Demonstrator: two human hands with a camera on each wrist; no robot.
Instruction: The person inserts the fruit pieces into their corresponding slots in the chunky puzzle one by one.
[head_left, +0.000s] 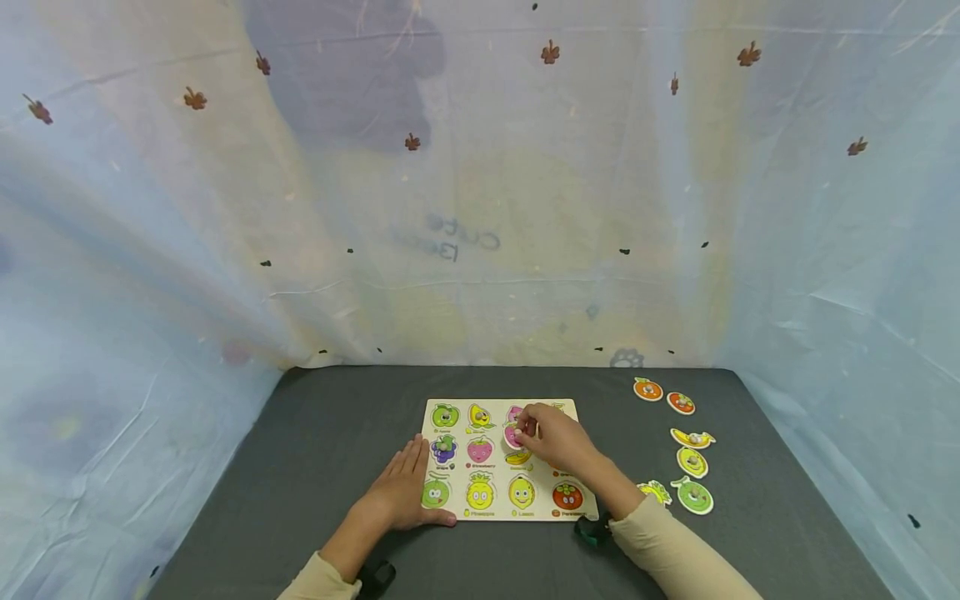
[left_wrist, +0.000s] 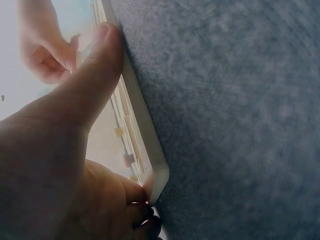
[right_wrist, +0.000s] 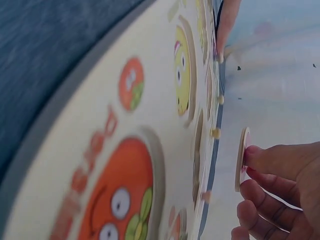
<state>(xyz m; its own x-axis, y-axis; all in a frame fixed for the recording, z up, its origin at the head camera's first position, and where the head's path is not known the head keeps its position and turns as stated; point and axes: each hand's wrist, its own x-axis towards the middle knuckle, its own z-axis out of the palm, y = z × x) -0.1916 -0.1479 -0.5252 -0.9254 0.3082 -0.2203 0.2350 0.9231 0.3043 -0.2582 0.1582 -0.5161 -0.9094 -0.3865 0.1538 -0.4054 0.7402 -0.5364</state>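
A cream fruit puzzle board [head_left: 543,507] lies on the dark table, printed with rows of smiling fruits. Along its left edge rests my left hand [head_left: 401,487], fingers straight, thumb by the front edge; the left wrist view shows the thumb [left_wrist: 102,60] against the board's side. My right hand [head_left: 555,435] is over the upper right of the board and pinches a pink fruit puzzle piece [head_left: 512,435] between thumb and fingers. In the right wrist view this piece [right_wrist: 241,160] stands on edge, apart from the board. Which fruit it shows is partly hidden by the fingers.
Loose pieces lie right of the board: an orange [head_left: 648,389], a red fruit [head_left: 681,403], a banana [head_left: 693,438], a yellow round fruit [head_left: 692,462], a green melon [head_left: 693,497] and a pineapple-like piece [head_left: 654,492] beside the right forearm. Patterned curtains [head_left: 480,208] surround the table.
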